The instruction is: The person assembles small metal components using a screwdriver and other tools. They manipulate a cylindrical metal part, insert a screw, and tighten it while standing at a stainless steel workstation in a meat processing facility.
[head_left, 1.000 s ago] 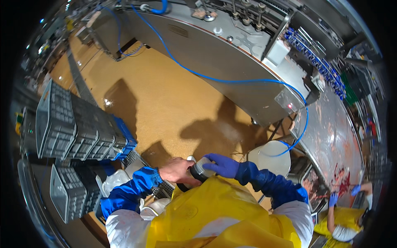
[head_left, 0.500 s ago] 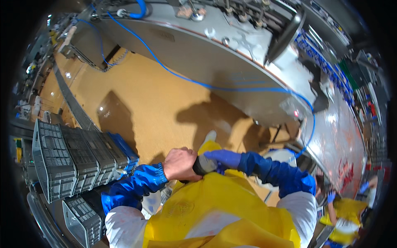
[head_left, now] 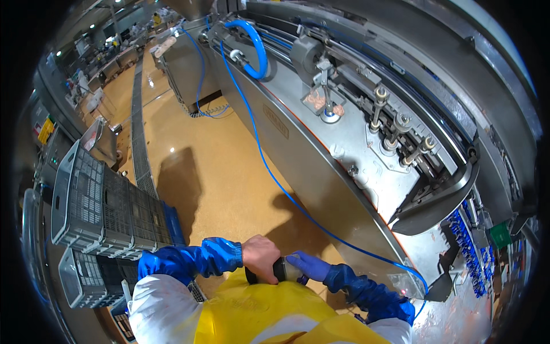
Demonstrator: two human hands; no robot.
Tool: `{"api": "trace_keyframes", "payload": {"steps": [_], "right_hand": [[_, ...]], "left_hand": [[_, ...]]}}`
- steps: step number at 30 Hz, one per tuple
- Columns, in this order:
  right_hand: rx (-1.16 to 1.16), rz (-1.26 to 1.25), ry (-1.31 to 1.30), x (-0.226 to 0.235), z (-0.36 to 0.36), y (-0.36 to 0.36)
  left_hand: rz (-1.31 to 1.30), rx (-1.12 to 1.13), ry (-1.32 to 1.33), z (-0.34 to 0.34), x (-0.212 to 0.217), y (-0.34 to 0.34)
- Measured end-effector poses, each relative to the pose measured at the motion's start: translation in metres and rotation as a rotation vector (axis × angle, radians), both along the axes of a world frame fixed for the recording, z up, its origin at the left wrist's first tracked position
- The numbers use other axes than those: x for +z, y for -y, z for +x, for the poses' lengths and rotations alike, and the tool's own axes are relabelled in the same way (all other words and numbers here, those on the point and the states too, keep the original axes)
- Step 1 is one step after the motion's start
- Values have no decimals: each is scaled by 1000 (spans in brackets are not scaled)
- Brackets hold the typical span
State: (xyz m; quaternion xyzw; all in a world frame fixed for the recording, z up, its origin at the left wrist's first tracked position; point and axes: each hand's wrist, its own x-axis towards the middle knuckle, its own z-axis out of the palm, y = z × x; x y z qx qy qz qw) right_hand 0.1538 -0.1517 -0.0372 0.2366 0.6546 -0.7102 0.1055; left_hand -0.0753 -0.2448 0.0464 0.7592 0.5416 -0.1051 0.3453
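Dark, short cylindrical object (head_left: 281, 269) sits low in the frame, just left of centre, held between both hands right above the yellow plastic apron (head_left: 269, 312) that fills the bottom edge. The bare left hand (head_left: 260, 258) is clenched over the object's left end, its knuckles turned up toward the camera. The right hand (head_left: 308, 265), in a blue rubber glove, has its fingers (head_left: 298, 261) closed on the object's right end, so the two hands nearly touch. What the object is cannot be told; most of it is hidden by the hands. Both forearms wear glossy blue sleeve covers (head_left: 195, 261) over a white coat.

Above the hands spreads a tan speckled floor (head_left: 212, 172) with the person's shadow on it. Grey slotted plastic crates (head_left: 109, 209) are stacked at the left, a blue tray edge beside them. A long stainless steel machine (head_left: 344, 137) runs diagonally from upper centre to lower right, with a thin blue hose (head_left: 269, 172) trailing along its side panel and a thicker blue hose looped at the top.
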Motion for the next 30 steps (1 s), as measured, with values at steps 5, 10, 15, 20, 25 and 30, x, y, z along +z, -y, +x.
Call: {"api": "trace_keyframes", "payload": {"steps": [5, 10, 15, 20, 25, 30], "right_hand": [[99, 794, -792, 19, -10, -42], [-445, 70, 368, 42, -28, -49], [-371, 809, -202, 78, -41, -63], [-289, 1145, -151, 124, -61, -95], [-746, 1493, 576, 71, 0, -178], [-954, 1244, 978, -32, 50, -234]], "left_hand": [[-287, -48, 307, -51, -13, -67], [296, -112, 106, -45, -18, -108], [180, -372, 318, -77, -21, -181], [-88, -479, 380, -122, -20, -230], [380, -207, 584, -120, -36, -260], [588, -102, 855, -102, -22, -271]]}}
